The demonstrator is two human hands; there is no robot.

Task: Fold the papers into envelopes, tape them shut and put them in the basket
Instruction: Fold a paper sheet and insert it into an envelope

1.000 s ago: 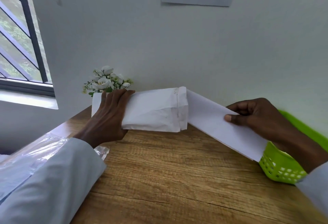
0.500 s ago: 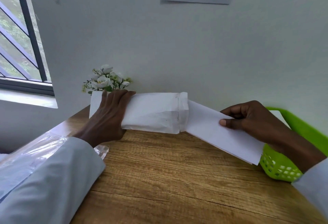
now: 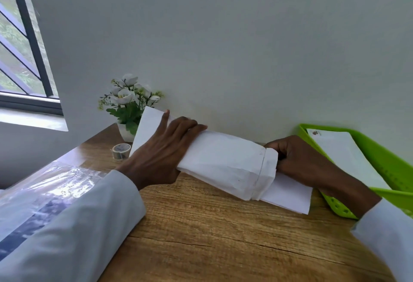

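A white paper envelope [image 3: 225, 163] is held above the wooden table [image 3: 212, 237], tilted down to the right. My left hand [image 3: 163, 154] grips its left part, fingers wrapped over the top. My right hand [image 3: 297, 159] pinches a folded white paper [image 3: 288, 197] at the envelope's open right end; most of the paper is inside, a short piece sticks out. A green basket [image 3: 393, 167] stands at the right with a white envelope [image 3: 344, 154] lying in it. A roll of tape [image 3: 121, 151] sits on the table behind my left hand.
A small pot of white flowers [image 3: 127, 105] stands against the wall at the back left. A clear plastic sleeve [image 3: 44, 194] lies at the table's left edge under my left forearm. The window [image 3: 20, 42] is at far left.
My right hand has pushed the folded paper leftward, deeper into the envelope. The envelope has tilted and both hands have shifted right. The view has dropped, showing the basket's inside and the tape roll.
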